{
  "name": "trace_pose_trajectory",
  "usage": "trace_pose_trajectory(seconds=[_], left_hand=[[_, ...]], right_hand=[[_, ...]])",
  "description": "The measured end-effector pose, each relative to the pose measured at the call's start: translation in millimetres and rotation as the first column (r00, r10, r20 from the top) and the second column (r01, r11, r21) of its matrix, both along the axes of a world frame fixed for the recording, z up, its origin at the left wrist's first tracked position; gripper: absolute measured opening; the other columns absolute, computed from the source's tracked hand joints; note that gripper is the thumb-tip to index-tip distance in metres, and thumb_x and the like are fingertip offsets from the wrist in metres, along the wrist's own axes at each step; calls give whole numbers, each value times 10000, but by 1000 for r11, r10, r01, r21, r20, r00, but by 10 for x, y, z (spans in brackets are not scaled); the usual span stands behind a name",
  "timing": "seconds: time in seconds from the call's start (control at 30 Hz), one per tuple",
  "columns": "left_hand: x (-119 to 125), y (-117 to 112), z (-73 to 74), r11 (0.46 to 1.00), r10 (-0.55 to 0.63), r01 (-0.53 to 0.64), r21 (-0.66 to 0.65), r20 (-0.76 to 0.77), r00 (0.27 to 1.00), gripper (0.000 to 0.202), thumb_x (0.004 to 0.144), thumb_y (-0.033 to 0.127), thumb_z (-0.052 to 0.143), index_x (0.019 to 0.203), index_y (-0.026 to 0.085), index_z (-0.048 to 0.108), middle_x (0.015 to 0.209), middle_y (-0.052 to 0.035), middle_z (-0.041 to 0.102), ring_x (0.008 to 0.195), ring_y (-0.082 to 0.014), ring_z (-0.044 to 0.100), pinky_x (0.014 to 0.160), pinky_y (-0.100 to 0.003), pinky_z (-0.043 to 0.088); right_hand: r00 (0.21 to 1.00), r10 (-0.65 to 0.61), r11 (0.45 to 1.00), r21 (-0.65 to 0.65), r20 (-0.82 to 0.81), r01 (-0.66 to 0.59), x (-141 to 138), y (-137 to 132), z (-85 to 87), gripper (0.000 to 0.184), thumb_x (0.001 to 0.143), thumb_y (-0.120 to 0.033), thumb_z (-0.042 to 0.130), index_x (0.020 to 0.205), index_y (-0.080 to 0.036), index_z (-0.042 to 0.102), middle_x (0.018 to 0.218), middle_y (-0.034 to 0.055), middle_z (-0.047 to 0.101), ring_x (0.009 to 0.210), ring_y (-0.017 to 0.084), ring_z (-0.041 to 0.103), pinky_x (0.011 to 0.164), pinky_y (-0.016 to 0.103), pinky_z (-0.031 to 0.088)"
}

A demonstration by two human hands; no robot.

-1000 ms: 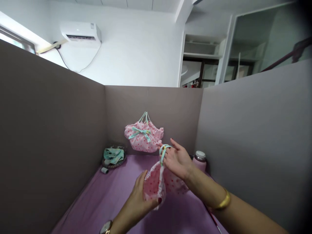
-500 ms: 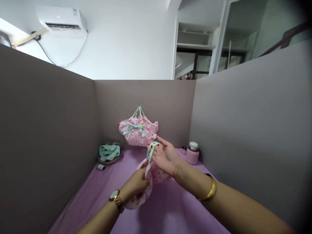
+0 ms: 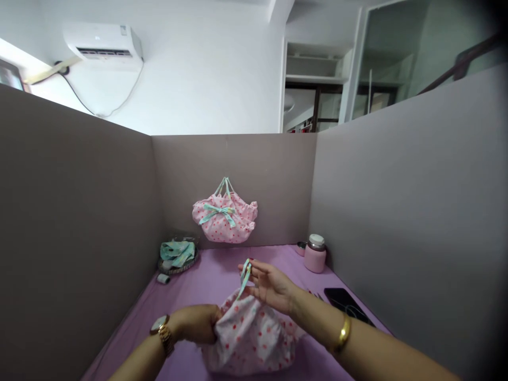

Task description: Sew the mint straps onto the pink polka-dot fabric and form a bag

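Observation:
A pink fabric bag (image 3: 254,336) with red dots is between my hands, low over the table. My left hand (image 3: 200,324) is closed on the cloth at the bag's left edge, its fingertips partly hidden in the fabric. Thumb and fingers of my right hand (image 3: 272,286) hold the upper end of the bag's thin mint strap (image 3: 245,274), pulling it upright. Behind them a similar dotted bag (image 3: 226,219) with a mint bow hangs by its straps on the back panel.
Grey panels (image 3: 234,159) enclose the purple-covered table (image 3: 222,264). At the back left, a tray (image 3: 178,270) holds folded mint fabric (image 3: 178,253), with a small pale object (image 3: 163,278) before it. Rightward stand a pink jar (image 3: 315,256), a small cup (image 3: 301,247) and a dark phone (image 3: 345,302).
Both hands have come down and nearer with the bag. The bag has turned and spread, showing more of its dotted side. The phone on the right is now uncovered.

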State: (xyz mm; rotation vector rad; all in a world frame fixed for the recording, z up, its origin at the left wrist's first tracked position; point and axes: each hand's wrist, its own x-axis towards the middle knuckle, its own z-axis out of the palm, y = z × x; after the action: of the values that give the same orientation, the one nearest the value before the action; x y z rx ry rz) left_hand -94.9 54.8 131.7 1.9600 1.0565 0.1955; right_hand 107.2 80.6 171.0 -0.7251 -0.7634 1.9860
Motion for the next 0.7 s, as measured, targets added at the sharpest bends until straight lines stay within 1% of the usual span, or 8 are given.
trace_pose_trajectory(seconds=[0.07, 0.17, 0.27, 0.33, 0.4, 0.47, 0.6, 0.7], left_hand=[[-32, 2, 19, 1000, 16, -16, -18, 9, 1000, 210, 502, 53, 538, 601, 193, 658, 503, 75, 558, 509, -142, 502, 492, -220, 402], [-4, 22, 71, 994, 106, -109, 18, 111, 988, 306, 589, 177, 620, 894, 193, 642, 834, 1, 660, 762, -208, 577, 627, -257, 451], [154, 91, 84, 950, 256, -293, 111, 265, 930, 573, 690, 328, 608, 1213, 175, 432, 1227, -111, 505, 1123, -260, 432, 863, -322, 379], [292, 156, 56, 920, 302, -368, 131, 359, 883, 704, 676, 329, 633, 1289, 174, 324, 1327, -131, 401, 1206, -261, 344, 927, -327, 320], [402, 214, 23, 917, 308, -386, 104, 429, 849, 595, 682, 310, 621, 1221, 162, 416, 1222, -114, 506, 1119, -252, 440, 881, -312, 356], [451, 247, 13, 919, 320, -390, 54, 472, 821, 329, 717, 306, 569, 996, 132, 565, 931, -70, 627, 891, -219, 554, 762, -291, 408], [405, 243, 96, 908, 375, -417, -44, 527, 762, 126, 723, 250, 531, 752, 133, 568, 624, 21, 538, 605, -128, 505, 608, -240, 390], [370, 220, 190, 906, 390, -414, -91, 562, 729, 100, 718, 230, 533, 759, 142, 555, 628, 40, 494, 562, -91, 456, 574, -211, 365]], right_hand=[[1000, 4, 1000, 0, 5, -4, 19, 9, -38, 73, 726, -202, 601, 753, -163, 546, 810, 25, 617, 648, 103, 571, 610, 221, 467], [1000, 14, 1000, 21, 16, -14, 26, 1, -42, 87, 709, -218, 612, 730, -166, 546, 784, 18, 612, 637, 89, 560, 638, 202, 463], [998, 29, 996, 83, 48, -33, -28, -72, 2, 102, 694, -240, 628, 728, -175, 558, 759, 3, 604, 651, 84, 551, 647, 187, 447], [994, 51, 987, 148, 94, -65, -63, -142, 49, 124, 672, -232, 654, 753, -178, 578, 766, -6, 603, 701, 88, 554, 661, 182, 433], [981, 83, 969, 216, 177, -121, -56, -191, 91, 160, 634, -190, 691, 767, -165, 604, 770, -7, 610, 738, 101, 557, 669, 189, 420], [959, 76, 948, 279, 273, -155, 12, -199, 99, 152, 620, -148, 706, 747, -147, 623, 739, -10, 611, 714, 100, 543, 645, 183, 400], [912, -18, 926, 350, 410, -139, 263, -157, -75, 61, 684, -159, 666, 688, -151, 605, 643, -47, 579, 603, 63, 464, 547, 146, 336], [857, 118, 913, 285, 502, -292, 430, -181, -319, 108, 652, -180, 692, 721, -143, 619, 646, -41, 593, 581, 71, 484, 533, 155, 347]])
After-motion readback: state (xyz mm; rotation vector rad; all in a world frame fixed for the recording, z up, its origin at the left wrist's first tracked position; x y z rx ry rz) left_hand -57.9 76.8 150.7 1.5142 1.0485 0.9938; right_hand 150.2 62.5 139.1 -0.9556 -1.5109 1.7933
